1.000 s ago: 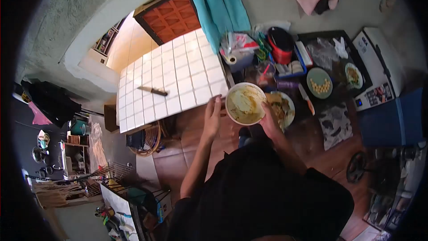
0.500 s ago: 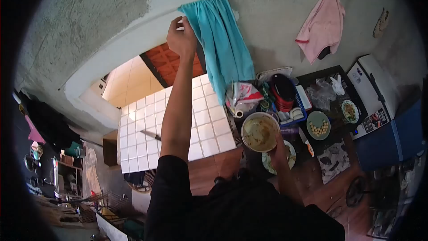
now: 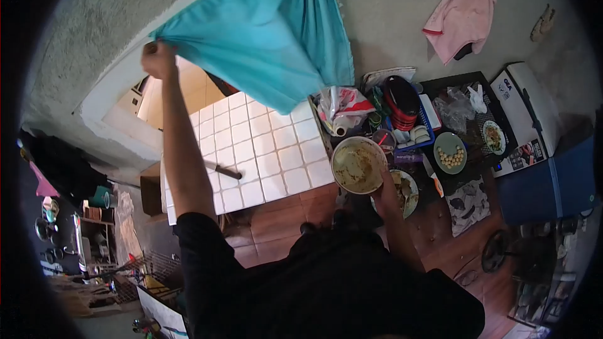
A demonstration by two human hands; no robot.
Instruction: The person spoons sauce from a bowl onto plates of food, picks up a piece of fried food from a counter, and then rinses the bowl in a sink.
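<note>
My left hand (image 3: 159, 61) is closed on the edge of a turquoise curtain (image 3: 264, 31) and holds it stretched across the upper part of the wall opening. In my right hand (image 3: 387, 196) is a round, pale bowl (image 3: 358, 166), gripped by its side and tipped so the inside shows. Brownish residue and bits smear its bottom. Below my left forearm a knife (image 3: 227, 171) lies on the white tiled counter (image 3: 276, 150), its blade partly hidden by the arm. Behind the bowl and right hand sits a plate of food (image 3: 409, 196), partly covered.
A dark table on the right carries a green plate of small round balls (image 3: 450, 153), a blue basket (image 3: 428, 135), plastic bags and another food plate (image 3: 494, 137). Beyond stands a white appliance (image 3: 527, 100). A pink cloth (image 3: 461, 16) hangs on the wall.
My left hand has moved left and slightly down, drawing the curtain out from its bunched position across the opening. The bowl has moved a little up and left in view.
</note>
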